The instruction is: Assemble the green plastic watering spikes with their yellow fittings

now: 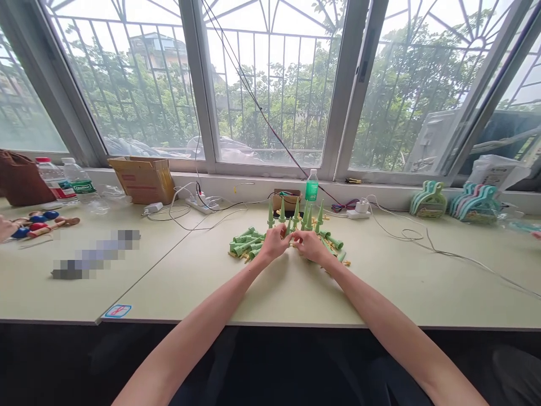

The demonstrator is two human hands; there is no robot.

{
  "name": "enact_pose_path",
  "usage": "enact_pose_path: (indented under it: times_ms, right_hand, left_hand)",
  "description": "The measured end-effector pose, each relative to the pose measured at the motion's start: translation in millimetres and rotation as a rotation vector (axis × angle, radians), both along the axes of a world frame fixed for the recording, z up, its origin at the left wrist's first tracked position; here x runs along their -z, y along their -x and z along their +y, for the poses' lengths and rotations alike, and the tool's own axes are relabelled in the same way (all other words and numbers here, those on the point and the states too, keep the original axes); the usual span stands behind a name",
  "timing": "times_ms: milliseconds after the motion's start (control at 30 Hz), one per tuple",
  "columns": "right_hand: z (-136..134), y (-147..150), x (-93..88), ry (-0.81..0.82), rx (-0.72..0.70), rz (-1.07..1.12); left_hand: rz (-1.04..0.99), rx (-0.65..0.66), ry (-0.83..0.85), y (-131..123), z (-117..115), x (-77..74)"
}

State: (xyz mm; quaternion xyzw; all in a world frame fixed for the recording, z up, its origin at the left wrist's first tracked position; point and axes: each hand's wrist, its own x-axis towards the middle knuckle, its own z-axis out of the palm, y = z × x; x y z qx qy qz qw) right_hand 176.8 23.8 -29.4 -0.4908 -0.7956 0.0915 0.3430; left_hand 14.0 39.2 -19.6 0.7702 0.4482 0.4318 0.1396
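My left hand [276,241] and my right hand [308,245] meet over the table. A small green cone-tipped piece [289,226] rises from the closed fingers of my left hand. The fingertips of my right hand are pinched together beside it; what they hold is too small to make out. Several green cone-tipped pieces [271,215] stand upright just behind my hands. On the left lies a pile of green tubes [245,242] with small yellow parts. More green tubes [336,242] and yellow bits lie to the right, partly hidden by my right hand.
Behind the upright pieces are a small brown box [287,201] and a green bottle [311,187]. Power strips and cables [359,211] run along the window side. Green hangers [429,200] stand at right; bottles [84,183] and a cardboard box [143,180] at left. Other people's hands show at both edges.
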Motion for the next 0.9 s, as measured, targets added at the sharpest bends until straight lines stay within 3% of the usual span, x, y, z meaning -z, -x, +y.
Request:
enact_pose_path:
  times_ms: [567,900]
  right_hand:
    - [2.4,2.4,3.3,0.009,-0.002,-0.19]
    - [2.1,3.6,3.6,-0.079,0.001,-0.071]
  left_hand:
    - [0.111,-0.057,0.016,-1.4,-0.9,8.5]
    - [0.082,-0.075,0.076,-3.0,1.8,6.6]
